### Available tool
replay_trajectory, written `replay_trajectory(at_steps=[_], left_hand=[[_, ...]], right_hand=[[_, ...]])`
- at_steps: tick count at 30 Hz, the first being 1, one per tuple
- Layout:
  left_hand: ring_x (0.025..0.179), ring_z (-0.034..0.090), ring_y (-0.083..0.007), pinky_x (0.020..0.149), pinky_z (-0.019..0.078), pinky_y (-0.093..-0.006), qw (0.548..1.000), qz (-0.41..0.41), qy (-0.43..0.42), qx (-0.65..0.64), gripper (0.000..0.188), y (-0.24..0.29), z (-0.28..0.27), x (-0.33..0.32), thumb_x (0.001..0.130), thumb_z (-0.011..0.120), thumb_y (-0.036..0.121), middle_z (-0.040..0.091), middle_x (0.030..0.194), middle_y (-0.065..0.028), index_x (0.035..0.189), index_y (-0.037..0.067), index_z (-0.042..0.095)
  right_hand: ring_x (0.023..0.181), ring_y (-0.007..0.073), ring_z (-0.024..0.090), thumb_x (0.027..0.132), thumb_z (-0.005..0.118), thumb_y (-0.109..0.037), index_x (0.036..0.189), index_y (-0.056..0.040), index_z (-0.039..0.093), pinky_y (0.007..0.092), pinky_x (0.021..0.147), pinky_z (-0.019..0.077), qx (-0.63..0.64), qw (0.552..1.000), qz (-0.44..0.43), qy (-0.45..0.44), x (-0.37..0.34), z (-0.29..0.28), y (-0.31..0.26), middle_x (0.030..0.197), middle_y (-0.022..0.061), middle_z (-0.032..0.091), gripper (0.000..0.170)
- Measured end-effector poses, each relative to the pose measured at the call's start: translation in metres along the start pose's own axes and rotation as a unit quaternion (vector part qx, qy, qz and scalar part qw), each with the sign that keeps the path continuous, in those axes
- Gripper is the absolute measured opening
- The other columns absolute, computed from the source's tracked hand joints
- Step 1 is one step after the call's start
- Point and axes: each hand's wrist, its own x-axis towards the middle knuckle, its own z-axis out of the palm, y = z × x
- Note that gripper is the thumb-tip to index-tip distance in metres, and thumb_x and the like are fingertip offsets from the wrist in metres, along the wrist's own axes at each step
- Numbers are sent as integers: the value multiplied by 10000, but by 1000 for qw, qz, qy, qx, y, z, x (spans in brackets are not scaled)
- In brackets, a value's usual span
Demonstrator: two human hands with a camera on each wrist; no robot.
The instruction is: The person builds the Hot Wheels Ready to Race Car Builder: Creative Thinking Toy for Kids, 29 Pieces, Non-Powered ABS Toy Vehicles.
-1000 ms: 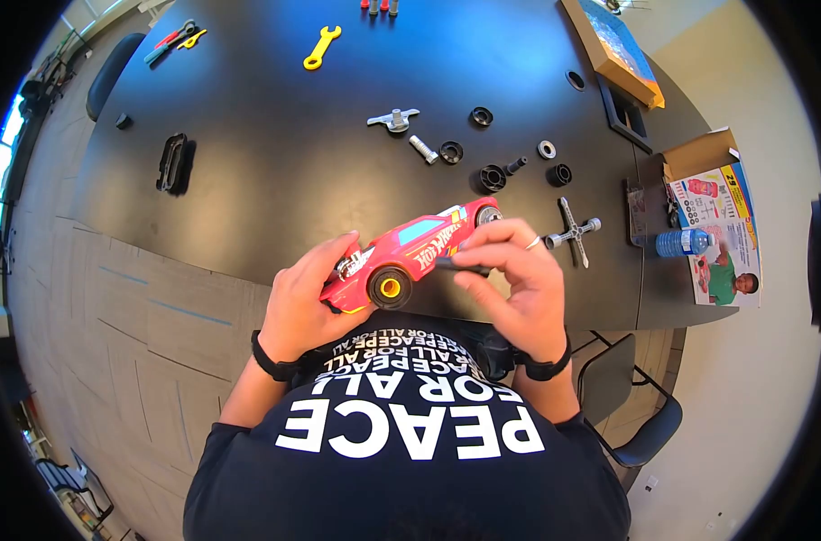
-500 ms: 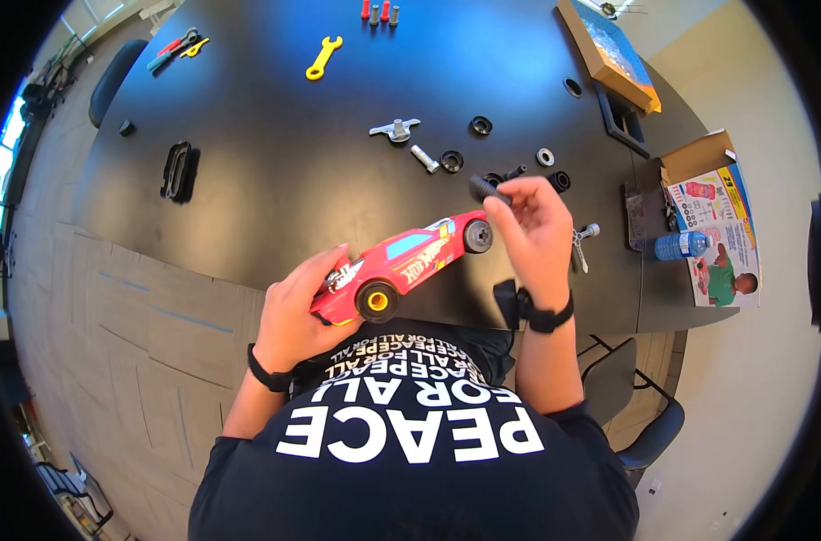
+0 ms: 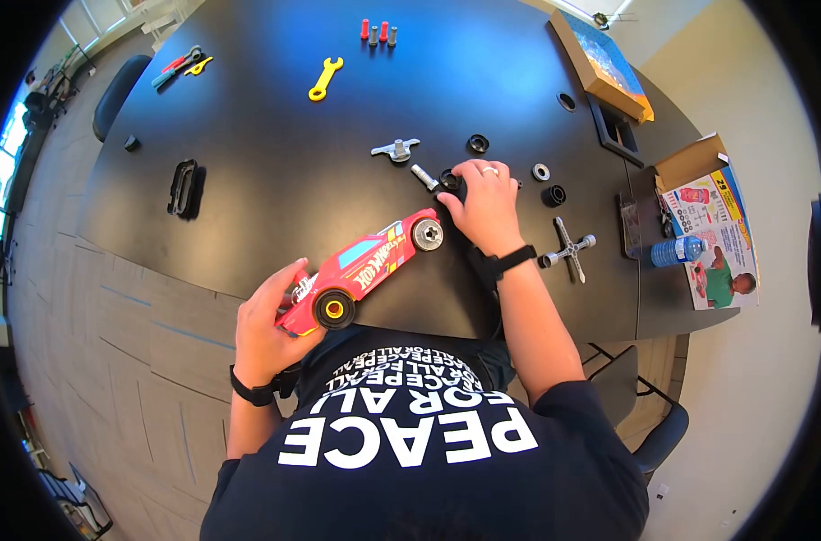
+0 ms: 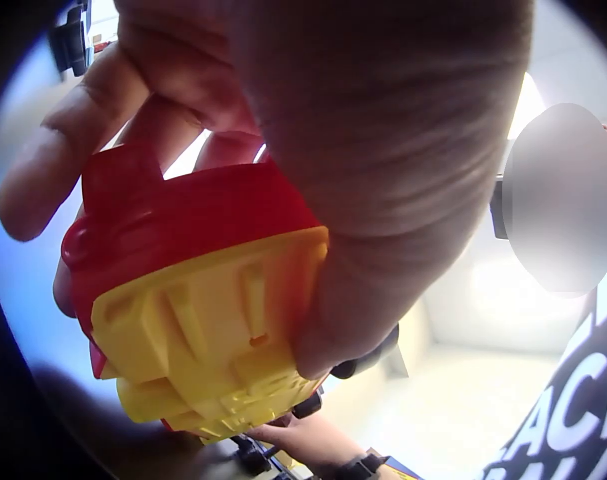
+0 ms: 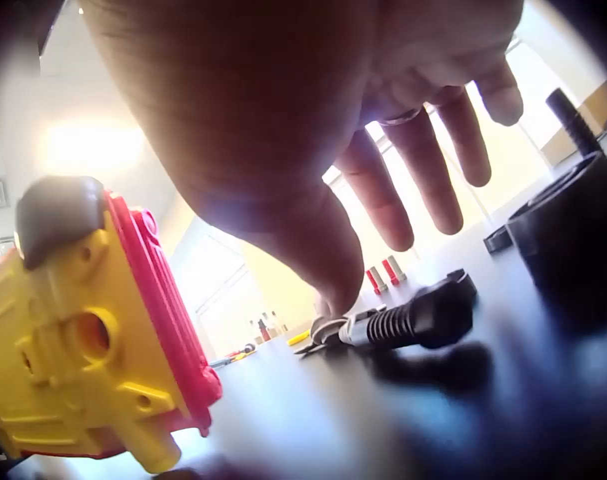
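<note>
Left hand (image 3: 262,332) grips the car (image 3: 365,263), right hand (image 3: 488,209) outstretched over the table (image 3: 257,135).

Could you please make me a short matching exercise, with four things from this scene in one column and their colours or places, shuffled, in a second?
Column one
1. toy car
2. wrench
3. bottle
4. cross-shaped tool

Column two
A. see-through and bluish
B. mostly grey, lying on the table
C. red on top, yellow underneath, held by the left hand
D. yellow all over

Right pairs: 1-C, 2-D, 3-A, 4-B
</note>
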Motion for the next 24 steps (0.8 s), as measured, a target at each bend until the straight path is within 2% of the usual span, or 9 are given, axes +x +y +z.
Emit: replay_trajectory(at_steps=[2,4,9,12,14,18,22,23,24], left_hand=[[1049,817,-233,876,658,-335,1000,-10,-18,3,758,1,1,-1,786,914,95,773,1369,-176,1492,0,657],[839,758,-247,766,619,-332,1000,7,23,-1,760,3,7,-1,773,961,206,794,1180,-131,1470,74,689],[917,781,-263,793,632,-345,1000,-5,16,-8,761,5,10,-4,783,965,206,790,1215,-140,1474,63,679],[979,799,-244,827,644,-339,1000,5,6,-9,760,4,9,-3,787,946,154,786,1268,-152,1486,42,670],[1010,809,-217,850,651,-327,1000,10,-3,-8,761,3,9,-3,788,927,106,784,1303,-160,1497,25,664],[1047,809,-233,858,653,-334,1000,12,-16,-8,757,4,11,1,793,926,107,781,1322,-168,1497,22,661],[1038,801,-298,846,652,-365,1000,2,-3,-15,741,1,16,-1,792,952,181,780,1327,-173,1465,40,676],[1038,801,-298,846,652,-365,1000,0,0,-15,741,-2,16,-1,792,952,181,780,1327,-173,1465,40,676],[1042,801,-299,849,654,-366,1000,4,0,-18,746,-4,17,-3,790,956,186,778,1338,-175,1466,40,676]], right_hand=[[1232,341,609,848,938,-274,1214,-139,753,507,1012,468,-26,999,7,-20,7,13,2,1230,80,718,432],[1247,345,617,842,943,-263,1218,-137,759,507,1015,471,-38,993,61,-89,11,14,-5,1237,85,723,438],[1224,354,635,849,939,-245,1260,-125,768,511,1000,495,-2,991,69,-117,15,22,5,1251,93,712,461],[1232,360,636,865,924,-243,1306,-123,758,515,1012,502,6,993,54,-106,14,18,4,1292,102,710,486],[1248,364,635,879,912,-252,1324,-123,751,519,1028,500,19,999,26,-5,18,22,2,1321,102,712,490],[1411,387,563,906,879,-228,1379,-119,737,544,1088,484,18,999,-37,-19,29,33,-5,1507,129,668,505],[1481,408,503,886,881,-173,1333,-107,768,555,1148,446,-27,995,-42,-87,27,37,-9,1601,142,618,466],[1435,385,538,869,883,-148,1185,-100,795,537,1131,450,-6,997,-38,-64,26,37,-9,1493,130,688,331],[1435,385,538,869,883,-148,1185,-100,795,537,1131,450,-6,997,-42,-66,29,35,-10,1493,130,688,331]])
